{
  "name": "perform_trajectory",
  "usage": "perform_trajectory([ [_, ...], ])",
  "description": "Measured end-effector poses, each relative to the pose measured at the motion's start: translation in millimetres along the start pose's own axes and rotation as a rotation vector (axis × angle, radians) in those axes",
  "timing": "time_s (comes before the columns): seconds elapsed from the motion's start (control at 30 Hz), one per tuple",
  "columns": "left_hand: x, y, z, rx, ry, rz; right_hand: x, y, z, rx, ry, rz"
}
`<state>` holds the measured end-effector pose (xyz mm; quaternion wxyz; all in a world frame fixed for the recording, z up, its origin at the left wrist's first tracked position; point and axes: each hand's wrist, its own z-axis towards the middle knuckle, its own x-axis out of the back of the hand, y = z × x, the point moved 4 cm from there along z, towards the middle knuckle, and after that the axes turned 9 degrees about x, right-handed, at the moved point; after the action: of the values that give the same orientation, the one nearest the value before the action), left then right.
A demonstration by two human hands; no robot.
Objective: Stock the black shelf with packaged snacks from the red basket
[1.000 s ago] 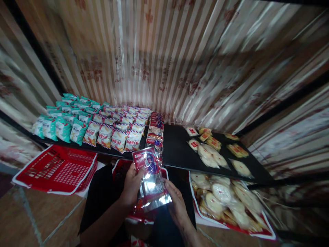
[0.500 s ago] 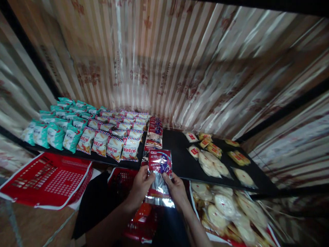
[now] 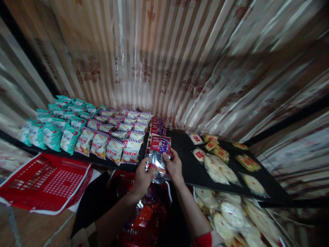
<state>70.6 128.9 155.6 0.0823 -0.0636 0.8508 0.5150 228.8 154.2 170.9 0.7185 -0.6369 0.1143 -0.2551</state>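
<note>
A red and silver foil snack packet [image 3: 157, 160] is held upright at the shelf's front edge, between both hands. My left hand [image 3: 143, 175] is closed on its lower left side. My right hand [image 3: 174, 168] grips its right side, thumb lying across the front. Behind it, a row of similar red packets [image 3: 157, 127] runs back along the black shelf [image 3: 180, 145]. Left of that row stand white snack bags [image 3: 131, 151] with striped tops. Below my hands, a red basket [image 3: 125, 178] holds more shiny red packets [image 3: 144, 216].
Teal bags [image 3: 52, 135] fill the shelf's left end. Clear-wrapped pale round flatbreads [image 3: 218, 168] and yellow packs [image 3: 246, 163] lie on its right side. An overturned-looking red basket [image 3: 48, 185] sits at left. Another basket at lower right is heaped with wrapped rounds [image 3: 231, 212]. Patterned sheeting [image 3: 144, 61] hangs behind.
Both hands have moved the red packet up and forward, towards the row of red packets on the shelf. More of the basket below now shows. The view has shifted slightly.
</note>
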Motion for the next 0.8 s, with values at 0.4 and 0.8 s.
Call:
perform_trajectory([
  [0.4, 11, -1, 18, -0.164, 0.107, 0.230, -11, 6, 7, 0.260, -0.048, -0.480],
  [0.8, 7, 8, 9, -0.319, 0.209, 0.688, -19, 3, 10, 0.368, -0.071, -0.763],
])
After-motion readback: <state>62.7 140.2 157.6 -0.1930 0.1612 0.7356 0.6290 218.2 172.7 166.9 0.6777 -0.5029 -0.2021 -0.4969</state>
